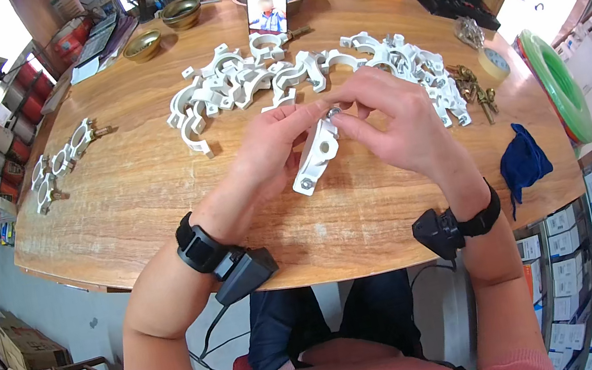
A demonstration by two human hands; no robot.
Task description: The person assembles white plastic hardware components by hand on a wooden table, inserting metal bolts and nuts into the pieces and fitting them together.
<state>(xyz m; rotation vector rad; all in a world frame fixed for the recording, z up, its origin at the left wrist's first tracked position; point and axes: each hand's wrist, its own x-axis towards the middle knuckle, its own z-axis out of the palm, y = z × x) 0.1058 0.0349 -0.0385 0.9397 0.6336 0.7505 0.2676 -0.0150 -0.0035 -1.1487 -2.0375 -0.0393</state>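
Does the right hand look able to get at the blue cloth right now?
Probably yes: bare tabletop lies between the right hand and the blue cloth, though that hand is busy at a screw on the white clamp.

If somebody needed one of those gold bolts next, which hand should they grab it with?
Probably the right hand: the gold bolts lie on the right side of the table, and it is nearer. The left hand is farther off. Both hands are at the white clamp, though.
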